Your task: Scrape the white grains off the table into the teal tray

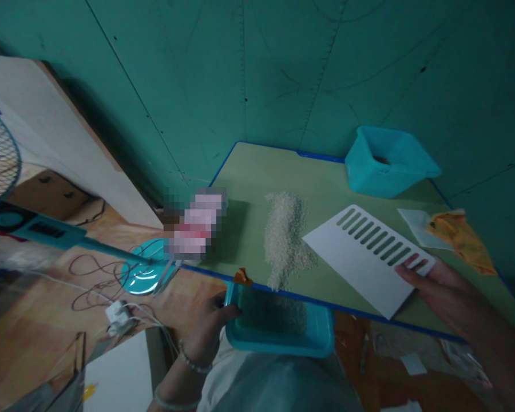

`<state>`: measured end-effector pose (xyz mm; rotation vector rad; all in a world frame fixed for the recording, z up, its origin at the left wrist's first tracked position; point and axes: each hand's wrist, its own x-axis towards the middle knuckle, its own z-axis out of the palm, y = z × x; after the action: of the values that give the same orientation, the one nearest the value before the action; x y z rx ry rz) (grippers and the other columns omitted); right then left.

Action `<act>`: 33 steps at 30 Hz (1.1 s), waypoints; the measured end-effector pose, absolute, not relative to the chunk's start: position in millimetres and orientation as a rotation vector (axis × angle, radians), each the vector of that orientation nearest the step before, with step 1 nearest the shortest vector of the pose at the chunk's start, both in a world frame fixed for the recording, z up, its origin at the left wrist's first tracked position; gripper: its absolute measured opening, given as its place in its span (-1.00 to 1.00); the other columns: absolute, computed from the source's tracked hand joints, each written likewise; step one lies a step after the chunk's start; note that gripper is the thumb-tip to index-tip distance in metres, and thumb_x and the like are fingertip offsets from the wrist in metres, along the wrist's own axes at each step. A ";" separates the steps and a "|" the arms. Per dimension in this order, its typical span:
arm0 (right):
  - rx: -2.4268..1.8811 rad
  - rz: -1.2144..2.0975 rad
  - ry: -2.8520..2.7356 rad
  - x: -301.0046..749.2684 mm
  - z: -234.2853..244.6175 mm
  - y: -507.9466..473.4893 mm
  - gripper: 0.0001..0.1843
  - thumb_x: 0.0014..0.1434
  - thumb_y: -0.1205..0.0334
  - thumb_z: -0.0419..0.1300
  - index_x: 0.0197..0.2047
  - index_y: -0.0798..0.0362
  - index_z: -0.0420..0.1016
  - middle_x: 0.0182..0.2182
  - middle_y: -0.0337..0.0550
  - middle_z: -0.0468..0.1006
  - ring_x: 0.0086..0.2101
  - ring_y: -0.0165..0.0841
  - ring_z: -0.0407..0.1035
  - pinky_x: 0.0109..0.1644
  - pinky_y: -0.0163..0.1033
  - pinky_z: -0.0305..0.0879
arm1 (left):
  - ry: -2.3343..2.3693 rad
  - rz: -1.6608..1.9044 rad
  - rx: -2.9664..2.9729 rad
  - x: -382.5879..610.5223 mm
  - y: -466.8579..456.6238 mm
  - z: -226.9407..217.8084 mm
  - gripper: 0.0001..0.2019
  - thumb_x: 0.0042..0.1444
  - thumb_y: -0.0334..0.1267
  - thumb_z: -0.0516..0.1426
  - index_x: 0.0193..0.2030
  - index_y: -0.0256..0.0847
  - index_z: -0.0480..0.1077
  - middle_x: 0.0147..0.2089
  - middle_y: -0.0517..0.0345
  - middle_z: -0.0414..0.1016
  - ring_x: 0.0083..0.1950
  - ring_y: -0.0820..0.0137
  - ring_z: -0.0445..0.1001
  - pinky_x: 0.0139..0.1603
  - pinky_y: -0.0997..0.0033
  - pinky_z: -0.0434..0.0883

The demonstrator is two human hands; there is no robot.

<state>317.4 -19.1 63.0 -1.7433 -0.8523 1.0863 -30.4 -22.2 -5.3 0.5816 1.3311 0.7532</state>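
My left hand grips the left end of a blue plastic bin, thumb over its rim. The bin sits below the table's front edge, against my lap, with some white grains inside. My right hand holds a flat white slotted board by its right end, fingers through the slots. Its left corner is beside a pile of white, rice-like grains on the table. The pile stretches to the front edge, just above the bin.
Another blue bin stands at the back right. An orange cloth lies on a white sheet at the right. A pixelated pink object is at the table's left edge. A fan, cords and a power adapter are at left.
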 end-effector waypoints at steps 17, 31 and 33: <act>-1.811 1.216 -0.966 314.5 59.1 -33.2 -0.56 -0.17 0.02 0.33 -0.16 -0.11 0.47 -0.22 -0.14 0.62 -0.09 -0.10 0.43 0.00 -0.07 0.33 | 1.337 0.731 0.553 -28.7 -21.8 -2.1 -0.81 -0.39 -0.38 0.16 -0.51 -0.26 0.51 -0.55 0.18 0.51 -0.42 0.29 0.44 -0.35 0.37 0.34; -1.816 1.295 -0.931 293.9 64.6 -56.6 -0.58 -0.20 0.02 0.33 -0.21 -0.07 0.48 -0.36 -0.11 0.64 -0.28 -0.10 0.51 -0.12 -0.05 0.40 | 1.318 0.734 0.532 -28.7 -21.8 -3.7 -0.80 -0.39 -0.38 0.18 -0.50 -0.25 0.53 -0.52 0.18 0.55 -0.39 0.31 0.45 -0.31 0.39 0.35; -1.850 1.275 -0.922 292.8 65.9 -58.2 -0.59 -0.21 0.00 0.32 -0.25 -0.06 0.48 -0.36 -0.10 0.64 -0.31 -0.09 0.51 -0.19 -0.05 0.44 | 1.321 0.740 0.542 -29.7 -22.4 -4.1 -0.80 -0.39 -0.38 0.18 -0.50 -0.26 0.53 -0.52 0.18 0.55 -0.40 0.30 0.45 -0.31 0.38 0.35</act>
<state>292.8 -58.2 65.9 -1.8500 -0.9220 1.2746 -29.7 -22.4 -4.1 0.5416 1.3210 0.7395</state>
